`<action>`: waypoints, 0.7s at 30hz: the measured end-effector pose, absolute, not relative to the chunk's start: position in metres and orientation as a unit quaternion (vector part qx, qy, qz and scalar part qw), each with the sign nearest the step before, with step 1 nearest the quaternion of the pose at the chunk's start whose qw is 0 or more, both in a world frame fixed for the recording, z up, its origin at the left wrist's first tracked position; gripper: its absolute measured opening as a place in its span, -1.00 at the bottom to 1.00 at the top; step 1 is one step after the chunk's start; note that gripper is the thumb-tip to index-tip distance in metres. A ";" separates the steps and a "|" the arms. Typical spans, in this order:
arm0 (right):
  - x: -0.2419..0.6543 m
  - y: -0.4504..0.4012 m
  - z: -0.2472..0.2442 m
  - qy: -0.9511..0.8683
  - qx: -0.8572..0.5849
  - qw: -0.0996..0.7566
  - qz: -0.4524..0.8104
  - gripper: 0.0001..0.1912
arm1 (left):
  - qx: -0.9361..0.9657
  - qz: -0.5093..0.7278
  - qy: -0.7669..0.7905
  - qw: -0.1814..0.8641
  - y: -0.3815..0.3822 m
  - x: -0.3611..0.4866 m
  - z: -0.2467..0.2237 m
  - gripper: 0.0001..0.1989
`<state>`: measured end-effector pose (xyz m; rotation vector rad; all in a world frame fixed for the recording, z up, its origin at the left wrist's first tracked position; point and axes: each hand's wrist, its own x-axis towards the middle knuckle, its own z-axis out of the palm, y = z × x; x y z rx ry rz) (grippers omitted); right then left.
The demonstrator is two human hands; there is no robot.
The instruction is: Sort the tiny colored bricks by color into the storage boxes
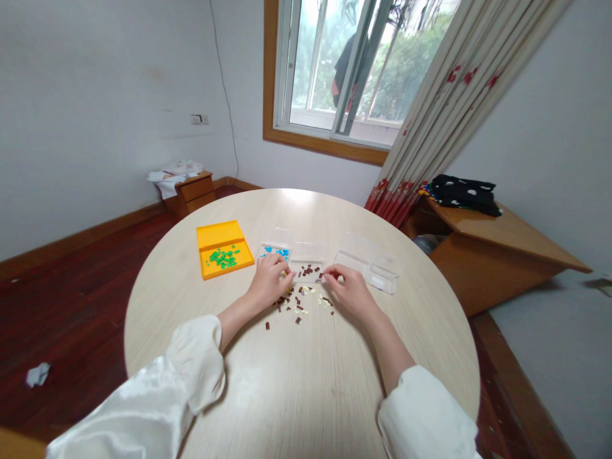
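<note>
My left hand (pixel 271 278) is closed at the left edge of a clear box (pixel 306 278) holding several brown pieces (pixel 308 270); what its fingers hold is too small to name. At the box's right edge, my right hand (pixel 349 287) pinches a small brown piece (pixel 321 276). Brown and cream pieces (pixel 305 312) lie loose on the table just in front of the box. Behind my left hand sits a clear box with blue pieces (pixel 276 251). An open yellow case (pixel 218 236) with green pieces (pixel 224 258) lies farther left.
Clear boxes (pixel 381 279) with raised lids stand to the right on the round table (pixel 268 395). A wooden desk (pixel 492 248) bearing dark cloth (pixel 466 194) is beyond the table's right edge. Papers cover a small cabinet (pixel 197 191) at back left.
</note>
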<state>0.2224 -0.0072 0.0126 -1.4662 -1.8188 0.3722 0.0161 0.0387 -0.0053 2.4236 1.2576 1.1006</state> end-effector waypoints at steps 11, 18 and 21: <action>0.222 0.014 -0.008 -0.658 -0.560 0.503 -0.026 -0.84 | 0.868 0.230 0.426 0.112 0.031 0.013 0.002 -0.88; 0.197 -0.004 0.005 -0.774 -0.503 0.385 0.000 -0.86 | 0.874 0.197 0.428 0.119 0.028 0.017 0.002 -0.85; 0.188 -0.010 0.006 -0.812 -0.488 0.319 0.017 -0.86 | 0.868 0.202 0.436 0.127 0.027 0.018 0.001 -0.87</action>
